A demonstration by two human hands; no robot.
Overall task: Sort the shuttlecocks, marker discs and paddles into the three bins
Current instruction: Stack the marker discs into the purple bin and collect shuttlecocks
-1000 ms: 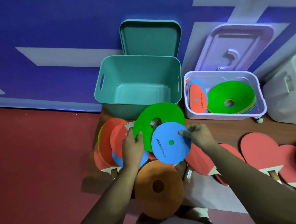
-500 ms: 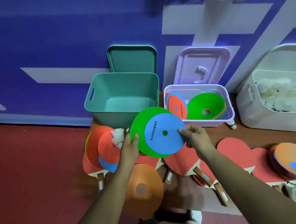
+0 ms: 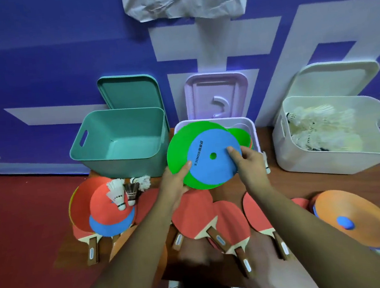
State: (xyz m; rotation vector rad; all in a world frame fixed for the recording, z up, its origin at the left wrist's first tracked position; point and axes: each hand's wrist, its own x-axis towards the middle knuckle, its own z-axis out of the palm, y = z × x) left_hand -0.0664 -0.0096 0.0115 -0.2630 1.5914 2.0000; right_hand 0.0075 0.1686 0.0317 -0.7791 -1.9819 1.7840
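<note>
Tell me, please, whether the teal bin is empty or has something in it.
Empty, as far as can be seen: the teal bin shows only bare floor and walls inside.

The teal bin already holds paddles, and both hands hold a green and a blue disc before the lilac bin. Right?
No: the head view shows the teal bin empty; the paddles lie outside it. Left hand and right hand do hold the green disc and blue disc before the lilac bin.

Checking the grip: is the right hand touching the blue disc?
Touching. Head view: the thumb of the right hand presses on the blue disc beside its hole.
</note>
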